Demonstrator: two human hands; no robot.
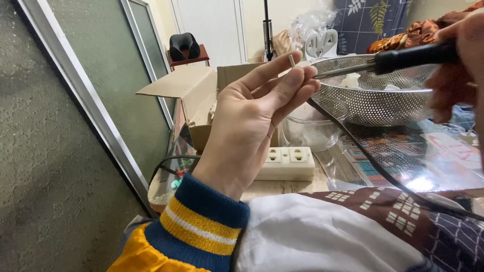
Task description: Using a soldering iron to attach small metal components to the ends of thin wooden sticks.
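Fingers (282, 83) of my left hand (247, 126) pinch a small silvery metal pin (291, 61), raised upright at the fingertips above the table (282, 186). My right hand (461, 65), at the frame's right edge, is closed around the black handle of a soldering iron (403, 58), its metal shaft pointing left and its tip reaching my left fingertips just below the pin. Behind both, a perforated metal colander (383, 100) sits beside a glass bowl (310, 128). White power strip (287, 162) lies below my raised hand, with an open cardboard box (194, 90) behind.
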